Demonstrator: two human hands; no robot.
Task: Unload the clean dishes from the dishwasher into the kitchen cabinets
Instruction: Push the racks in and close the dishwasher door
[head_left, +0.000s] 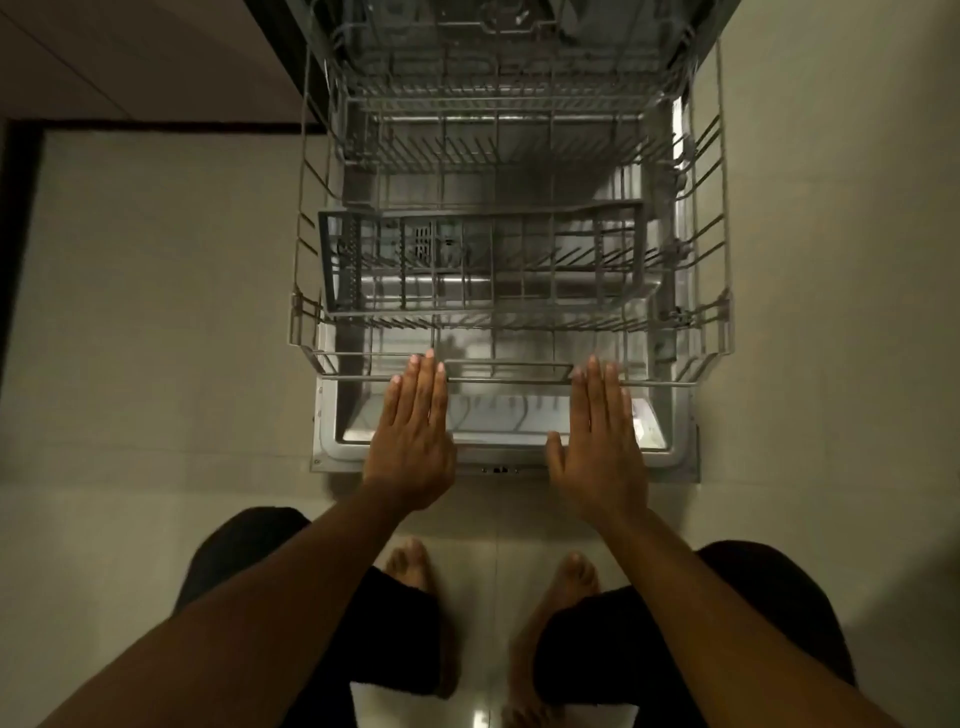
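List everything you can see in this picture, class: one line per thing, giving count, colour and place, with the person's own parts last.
Dishwasher rack: one, grey wire, pulled out over the open door, no dishes visible in it.
Cutlery basket: one, dark grey, lying across the middle of the rack.
Dishwasher door: one, silver, folded down flat beneath the rack.
Floor: pale tiles, on both sides of the dishwasher.
Left hand: one, fingers straight, fingertips at the rack's front rail.
Right hand: one, fingers straight, fingertips at the same rail.
Feet: two, bare, on the floor below the door.
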